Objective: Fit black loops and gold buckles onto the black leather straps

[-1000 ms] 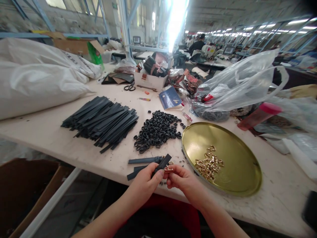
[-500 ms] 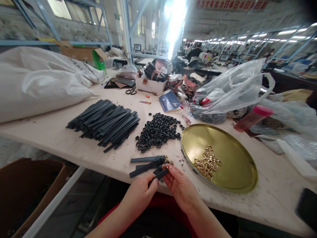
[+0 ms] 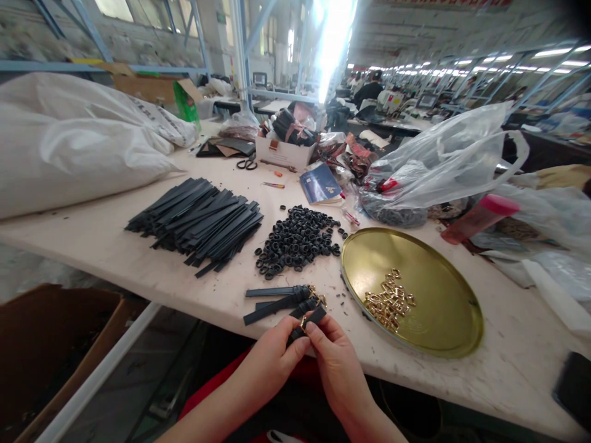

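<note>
Two-handed grip (image 3: 335,352), flat strap (image 3: 317,315) (gold buckle (image 3: 303,322))

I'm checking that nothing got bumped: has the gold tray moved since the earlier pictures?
No: the gold tray keeps its place beside the black ring pile, with no visible shift either way.

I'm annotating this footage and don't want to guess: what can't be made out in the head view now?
All in the head view:
Black strip: partly hidden by the left hand and right hand.
Gold buckle between them: too small to tell how the strip passes it.
Blue booklet: lettering too small.
Dark object: cut off by the right edge.
</note>
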A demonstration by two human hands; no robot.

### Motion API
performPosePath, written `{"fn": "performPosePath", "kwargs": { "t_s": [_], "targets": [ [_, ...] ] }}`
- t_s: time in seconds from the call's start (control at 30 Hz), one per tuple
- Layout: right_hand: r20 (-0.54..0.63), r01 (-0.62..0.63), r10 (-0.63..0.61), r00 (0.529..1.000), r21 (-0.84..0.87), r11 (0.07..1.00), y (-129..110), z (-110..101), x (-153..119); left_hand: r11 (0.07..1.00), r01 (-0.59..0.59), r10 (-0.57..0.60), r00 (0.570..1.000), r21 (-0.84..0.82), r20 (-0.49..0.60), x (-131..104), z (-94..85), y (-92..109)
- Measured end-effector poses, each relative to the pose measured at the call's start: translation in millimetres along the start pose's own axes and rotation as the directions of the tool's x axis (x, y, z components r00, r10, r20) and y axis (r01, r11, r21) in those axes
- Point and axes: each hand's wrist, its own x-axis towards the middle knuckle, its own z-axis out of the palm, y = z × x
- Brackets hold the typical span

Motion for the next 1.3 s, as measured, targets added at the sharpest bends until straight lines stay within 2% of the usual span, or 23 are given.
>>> {"fn": "performPosePath", "kwargs": {
  "t_s": [0.1, 0.27, 0.47, 0.63, 0.7, 0.77, 0.83, 0.9, 0.93, 1.0, 1.03, 1.1, 1.2, 1.3],
  "targets": [
    [0.002, 0.061, -0.061, 0.998, -0.128, 0.99, -1, -5, -1, 0.997, 0.035, -0.035, 0.999, -0.071, -0.001, 2, 1.9, -3],
    [-0.013, 0.106, -0.115, 0.993, -0.301, 0.948, -8, -10, 0, 0.927, 0.221, -0.176, 0.97, -0.302, 0.168, 5, 5.9, -5],
    [0.023, 0.228, -0.255, 0.967, -0.53, 0.817, -11, -11, 3, 0.865, 0.268, -0.219, 0.962, -0.425, 0.161, 8, 8.8, -8],
    [0.03, 0.217, -0.24, 0.97, -0.553, 0.804, -11, -11, 5, 0.798, 0.309, -0.217, 0.948, -0.517, 0.232, 8, 4.5, -5],
    [0.034, 0.241, -0.272, 0.962, -0.577, 0.78, -11, -11, 4, 0.786, 0.328, -0.233, 0.942, -0.524, 0.241, 8, 2.8, -2],
    [0.066, 0.335, -0.386, 0.92, -0.646, 0.686, -9, -13, 1, 0.79, 0.335, -0.243, 0.94, -0.514, 0.24, 9, 3.0, 0],
    [0.17, 0.464, -0.503, 0.848, -0.695, 0.548, -9, -17, -2, 0.82, 0.32, -0.249, 0.946, -0.474, 0.208, 8, 5.0, 0],
    [0.255, 0.537, -0.54, 0.802, -0.703, 0.466, -10, -20, -5, 0.884, 0.276, -0.244, 0.961, -0.377, 0.131, 6, 7.2, -1],
    [0.257, 0.528, -0.523, 0.813, -0.705, 0.475, -11, -21, -5, 0.919, 0.244, -0.227, 0.97, -0.309, 0.091, 4, 7.6, 0],
    [0.192, 0.422, -0.417, 0.888, -0.701, 0.575, -15, -20, -5, 0.97, 0.171, -0.165, 0.985, -0.172, 0.05, -2, 6.3, 1],
    [0.159, 0.355, -0.345, 0.925, -0.685, 0.636, -17, -19, -5, 0.983, 0.141, -0.135, 0.989, -0.121, 0.052, -4, 4.6, 3],
    [0.14, 0.27, -0.235, 0.962, -0.638, 0.722, -21, -15, -5, 0.994, 0.105, -0.102, 0.993, -0.044, 0.062, -6, 0.2, 5],
    [0.175, 0.274, -0.212, 0.962, -0.59, 0.759, -23, -9, -5, 0.992, 0.127, -0.126, 0.99, -0.014, 0.058, 2, -5.7, 6],
    [0.248, 0.312, -0.201, 0.948, -0.583, 0.75, -30, -11, 2, 0.979, 0.167, -0.159, 0.984, -0.117, 0.079, 15, -9.4, 9]
  ]
}}
